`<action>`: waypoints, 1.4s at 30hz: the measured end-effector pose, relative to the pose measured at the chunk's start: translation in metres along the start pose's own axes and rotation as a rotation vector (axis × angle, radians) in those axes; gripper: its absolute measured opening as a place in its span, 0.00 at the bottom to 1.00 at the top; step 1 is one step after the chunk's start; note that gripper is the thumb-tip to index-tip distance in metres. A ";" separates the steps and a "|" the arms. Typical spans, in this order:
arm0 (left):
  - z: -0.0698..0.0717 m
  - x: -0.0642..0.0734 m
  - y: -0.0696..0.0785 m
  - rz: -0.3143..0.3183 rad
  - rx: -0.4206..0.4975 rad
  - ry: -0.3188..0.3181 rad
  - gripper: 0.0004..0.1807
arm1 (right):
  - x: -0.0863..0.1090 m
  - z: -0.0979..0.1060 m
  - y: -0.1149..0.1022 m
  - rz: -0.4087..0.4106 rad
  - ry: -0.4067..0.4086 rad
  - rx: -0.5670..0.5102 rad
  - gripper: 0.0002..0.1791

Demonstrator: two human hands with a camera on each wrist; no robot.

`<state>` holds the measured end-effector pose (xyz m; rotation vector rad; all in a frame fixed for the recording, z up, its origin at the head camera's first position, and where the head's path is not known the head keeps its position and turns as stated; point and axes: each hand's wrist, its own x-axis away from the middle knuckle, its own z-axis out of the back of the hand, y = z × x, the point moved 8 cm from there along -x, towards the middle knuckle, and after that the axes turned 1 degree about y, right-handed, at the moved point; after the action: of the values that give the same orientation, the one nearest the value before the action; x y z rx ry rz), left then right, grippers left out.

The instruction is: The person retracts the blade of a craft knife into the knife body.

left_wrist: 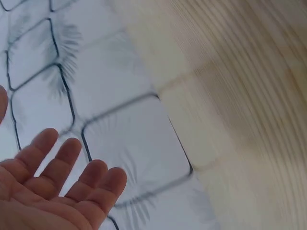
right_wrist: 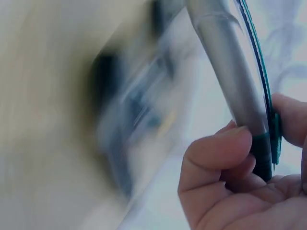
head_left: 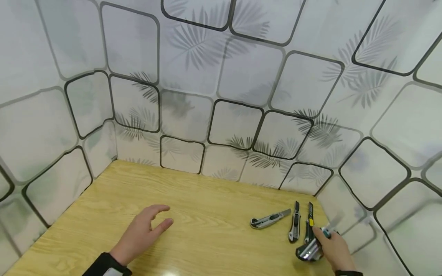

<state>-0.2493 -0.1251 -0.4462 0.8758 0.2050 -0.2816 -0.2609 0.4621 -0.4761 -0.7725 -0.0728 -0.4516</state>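
My right hand (head_left: pixel 335 247) pinches a silver utility knife (right_wrist: pixel 225 62) with teal trim between thumb and fingers, over the table's right side. In the head view its upper end is a pale blur. Just left of that hand is a chunky silver-and-black tool (head_left: pixel 309 251). A black knife with a yellow patch (head_left: pixel 311 222) lies right by the thumb, partly hidden. Left of it are a slim silver-and-black knife (head_left: pixel 294 222) and a grey snap-off knife (head_left: pixel 270 220) lying aslant. My left hand (head_left: pixel 146 228) hovers above the table, fingers relaxed, thumb apart, holding nothing.
The wood-grain table (head_left: pixel 203 214) meets a patterned cloth wall (head_left: pixel 186 119) at its back, with the same cloth along the left and right edges. The right-hand cloth (head_left: pixel 373 191) stands close beside the right hand. A dark band (head_left: pixel 107 264) circles the left wrist.
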 end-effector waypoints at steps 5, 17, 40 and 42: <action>-0.068 -0.012 0.029 -0.022 0.272 -0.239 0.25 | 0.031 -0.075 -0.103 0.184 -0.157 -0.341 0.26; -0.154 -0.018 0.034 0.138 0.539 -0.372 0.14 | 0.074 -0.186 -0.196 0.436 -0.248 -0.510 0.21; -0.155 -0.033 0.018 0.280 0.586 -0.130 0.10 | 0.071 -0.215 -0.217 0.374 -0.348 -0.714 0.25; -0.153 -0.034 0.019 0.283 0.596 -0.124 0.10 | 0.071 -0.215 -0.218 0.378 -0.363 -0.720 0.24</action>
<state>-0.2841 0.0111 -0.5183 1.4560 -0.1293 -0.1292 -0.3099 0.1511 -0.4713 -1.5388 -0.1007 0.0467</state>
